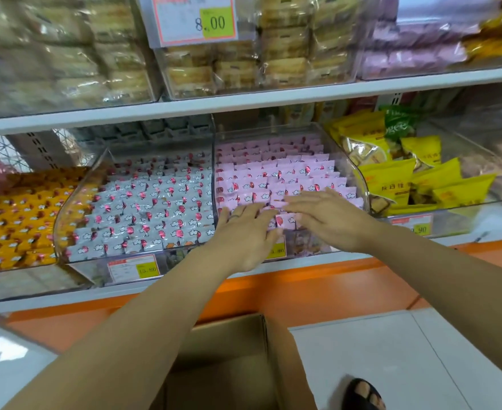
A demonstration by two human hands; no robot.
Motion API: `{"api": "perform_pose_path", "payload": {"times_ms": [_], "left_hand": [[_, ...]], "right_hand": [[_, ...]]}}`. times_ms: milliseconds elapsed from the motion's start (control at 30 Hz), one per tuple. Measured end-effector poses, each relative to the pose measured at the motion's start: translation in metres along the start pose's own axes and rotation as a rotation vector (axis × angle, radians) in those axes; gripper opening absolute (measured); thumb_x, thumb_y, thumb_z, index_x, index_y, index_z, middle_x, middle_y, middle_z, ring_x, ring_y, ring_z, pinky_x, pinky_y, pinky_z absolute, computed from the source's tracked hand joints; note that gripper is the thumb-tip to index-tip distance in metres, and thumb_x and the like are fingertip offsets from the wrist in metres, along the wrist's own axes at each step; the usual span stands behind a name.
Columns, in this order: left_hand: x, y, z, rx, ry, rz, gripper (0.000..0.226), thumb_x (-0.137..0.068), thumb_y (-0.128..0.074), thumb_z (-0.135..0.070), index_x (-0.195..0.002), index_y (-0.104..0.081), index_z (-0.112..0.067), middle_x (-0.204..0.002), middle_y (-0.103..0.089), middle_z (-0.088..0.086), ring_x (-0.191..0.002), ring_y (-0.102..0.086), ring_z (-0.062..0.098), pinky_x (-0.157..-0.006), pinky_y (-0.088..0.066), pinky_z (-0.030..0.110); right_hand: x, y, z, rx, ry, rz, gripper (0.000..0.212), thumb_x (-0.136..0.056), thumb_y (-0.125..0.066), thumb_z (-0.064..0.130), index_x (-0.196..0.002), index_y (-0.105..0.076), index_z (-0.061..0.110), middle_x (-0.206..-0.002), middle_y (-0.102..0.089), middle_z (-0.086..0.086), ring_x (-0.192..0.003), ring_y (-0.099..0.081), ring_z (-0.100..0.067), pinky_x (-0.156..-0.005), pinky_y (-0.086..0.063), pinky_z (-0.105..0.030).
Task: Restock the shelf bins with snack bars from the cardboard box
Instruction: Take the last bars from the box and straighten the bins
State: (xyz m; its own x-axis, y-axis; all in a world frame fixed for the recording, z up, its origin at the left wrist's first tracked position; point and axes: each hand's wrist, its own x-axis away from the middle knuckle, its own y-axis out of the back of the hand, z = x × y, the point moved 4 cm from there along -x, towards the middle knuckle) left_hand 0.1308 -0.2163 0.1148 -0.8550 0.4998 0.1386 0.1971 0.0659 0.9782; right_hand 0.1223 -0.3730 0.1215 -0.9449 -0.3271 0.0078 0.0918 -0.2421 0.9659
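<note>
Rows of pink-wrapped snack bars (285, 173) fill a clear plastic bin (359, 179) on the middle shelf. My left hand (245, 232) lies flat on the front rows of these bars, fingers straight. My right hand (328, 216) also rests flat on the front bars, fingers stretched to the left and nearly meeting the left hand. Neither hand holds a bar. The brown cardboard box (235, 362) stands open on the floor below, its inside dark and partly hidden by my left forearm.
A clear bin of white-wrapped bars (146, 208) sits to the left, orange-wrapped bars (16, 220) beyond it. Yellow snack bags (406, 173) fill the bin on the right. Upper shelf (244, 102) overhangs with packed pastries. An orange base ledge (317, 288) and my sandalled foot (362, 395) lie below.
</note>
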Motion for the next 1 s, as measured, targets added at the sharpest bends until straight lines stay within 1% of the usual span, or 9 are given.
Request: {"api": "perform_pose_path", "payload": {"times_ms": [100,200,367,467,567,733,800,900,1000], "left_hand": [[-0.007,0.005,-0.013,-0.018,-0.045,-0.056,0.054,-0.103,-0.02,-0.042,-0.153,-0.006,-0.027,-0.161,0.003,-0.002,-0.148,0.003,0.02,-0.116,0.009,0.048],[-0.022,-0.005,-0.021,-0.035,-0.058,0.003,0.056,-0.103,-0.012,-0.045,-0.152,0.006,-0.025,-0.159,0.016,-0.004,-0.146,0.015,0.017,-0.114,0.016,0.048],[-0.039,-0.009,-0.015,-0.056,-0.014,-0.012,0.055,-0.103,-0.012,-0.043,-0.152,0.006,-0.026,-0.158,0.017,-0.008,-0.145,0.018,0.015,-0.115,0.017,0.048],[-0.037,-0.008,-0.013,-0.034,-0.018,-0.08,0.051,-0.104,-0.017,-0.04,-0.153,-0.006,-0.028,-0.161,0.004,-0.009,-0.147,0.008,0.015,-0.117,0.011,0.047],[-0.027,-0.006,-0.008,-0.021,-0.039,-0.206,0.046,-0.103,-0.026,-0.039,-0.148,-0.024,-0.031,-0.154,-0.023,-0.006,-0.145,-0.009,0.016,-0.118,0.0,0.045],[-0.027,0.008,-0.003,0.233,0.02,-0.35,0.036,-0.101,-0.039,-0.031,-0.136,-0.043,-0.024,-0.132,-0.043,0.002,-0.126,-0.038,0.025,-0.111,-0.024,0.037],[-0.032,0.009,-0.005,0.152,0.026,-0.381,0.04,-0.101,-0.038,-0.032,-0.14,-0.039,-0.026,-0.138,-0.039,0.001,-0.131,-0.033,0.023,-0.114,-0.017,0.041],[-0.045,0.002,-0.009,0.009,0.007,-0.309,0.048,-0.103,-0.028,-0.036,-0.149,-0.022,-0.028,-0.157,-0.016,-0.002,-0.146,-0.006,0.02,-0.117,0.006,0.049],[-0.062,-0.003,-0.007,-0.043,0.054,-0.161,0.052,-0.103,-0.016,-0.039,-0.153,-0.002,-0.028,-0.161,0.003,-0.003,-0.147,0.01,0.02,-0.116,0.012,0.051]], "right_hand": [[0.012,0.003,-0.01,0.101,-0.075,-0.01,0.051,-0.103,-0.029,0.035,-0.151,-0.02,0.021,-0.16,-0.008,0.004,-0.147,-0.007,-0.016,-0.117,0.0,-0.043],[0.015,-0.006,-0.018,0.218,-0.105,0.05,0.055,-0.102,-0.02,0.044,-0.152,-0.012,0.023,-0.16,0.001,0.008,-0.147,0.001,-0.014,-0.116,0.002,-0.048],[-0.006,-0.008,-0.028,0.18,-0.167,0.076,0.056,-0.102,-0.017,0.047,-0.153,-0.005,0.027,-0.16,0.002,0.012,-0.147,0.008,-0.013,-0.115,0.008,-0.051],[-0.005,-0.007,-0.027,0.127,-0.136,-0.011,0.052,-0.101,-0.027,0.046,-0.15,-0.024,0.027,-0.158,-0.017,0.01,-0.145,-0.009,-0.016,-0.116,-0.008,-0.047],[0.003,0.001,-0.025,-0.017,-0.096,-0.12,0.04,-0.098,-0.043,0.04,-0.135,-0.048,0.026,-0.14,-0.045,0.003,-0.129,-0.035,-0.022,-0.107,-0.029,-0.043],[-0.003,0.008,-0.029,-0.061,-0.069,-0.261,0.034,-0.095,-0.053,0.028,-0.128,-0.054,0.019,-0.125,-0.052,-0.005,-0.116,-0.045,-0.027,-0.097,-0.038,-0.043],[-0.01,0.005,-0.028,0.017,-0.08,-0.354,0.035,-0.095,-0.053,0.024,-0.129,-0.054,0.016,-0.121,-0.056,-0.008,-0.113,-0.045,-0.031,-0.096,-0.034,-0.043],[-0.024,-0.004,-0.027,0.127,-0.064,-0.441,0.034,-0.091,-0.058,0.011,-0.125,-0.059,0.012,-0.108,-0.062,-0.013,-0.105,-0.048,-0.037,-0.094,-0.035,-0.046],[-0.037,-0.002,-0.028,0.129,-0.109,-0.394,0.039,-0.096,-0.05,0.015,-0.136,-0.049,0.016,-0.12,-0.055,-0.009,-0.116,-0.039,-0.032,-0.098,-0.028,-0.04]]}}
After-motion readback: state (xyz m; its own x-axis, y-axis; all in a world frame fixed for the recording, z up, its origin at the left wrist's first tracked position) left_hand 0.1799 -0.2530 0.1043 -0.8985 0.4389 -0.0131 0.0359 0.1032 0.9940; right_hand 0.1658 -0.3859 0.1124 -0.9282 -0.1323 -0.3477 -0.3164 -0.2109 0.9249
